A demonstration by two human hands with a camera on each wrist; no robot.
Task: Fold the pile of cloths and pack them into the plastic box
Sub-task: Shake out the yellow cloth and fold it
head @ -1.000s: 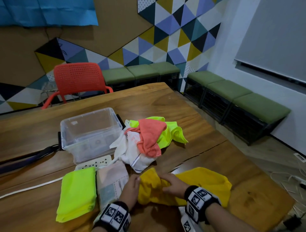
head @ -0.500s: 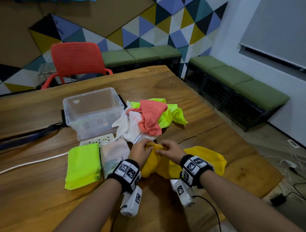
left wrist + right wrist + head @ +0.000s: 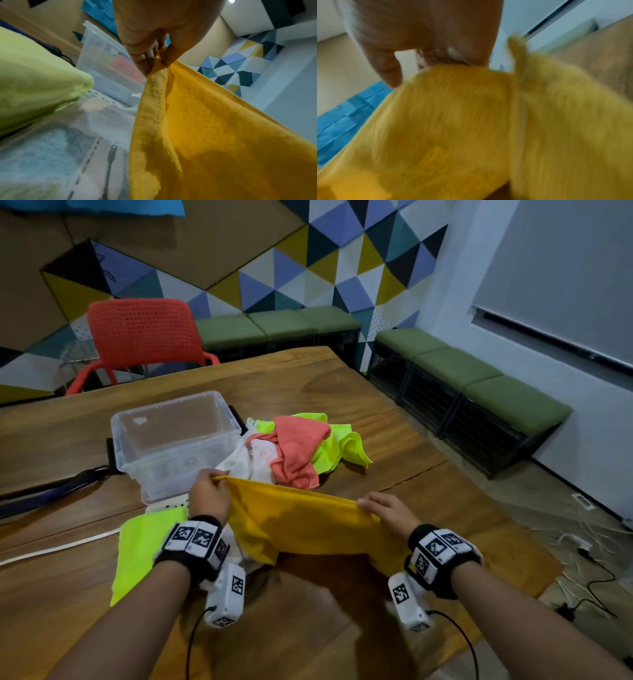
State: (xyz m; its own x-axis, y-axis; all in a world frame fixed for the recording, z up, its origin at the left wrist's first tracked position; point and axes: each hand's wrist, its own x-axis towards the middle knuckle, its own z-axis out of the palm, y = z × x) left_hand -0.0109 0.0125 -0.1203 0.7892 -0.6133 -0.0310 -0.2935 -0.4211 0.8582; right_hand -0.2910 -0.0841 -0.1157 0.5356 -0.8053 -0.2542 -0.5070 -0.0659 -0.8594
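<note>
Your left hand (image 3: 209, 494) and right hand (image 3: 386, 513), held apart, each pinch a top corner of the yellow cloth (image 3: 301, 525), stretched above the table (image 3: 342, 392). The clear plastic box (image 3: 171, 440) holds no cloth; contents otherwise unclear. Unfolded pile (image 3: 294, 450) just right of it. A folded green cloth (image 3: 144, 549) lies at left. No readable writing.
</note>
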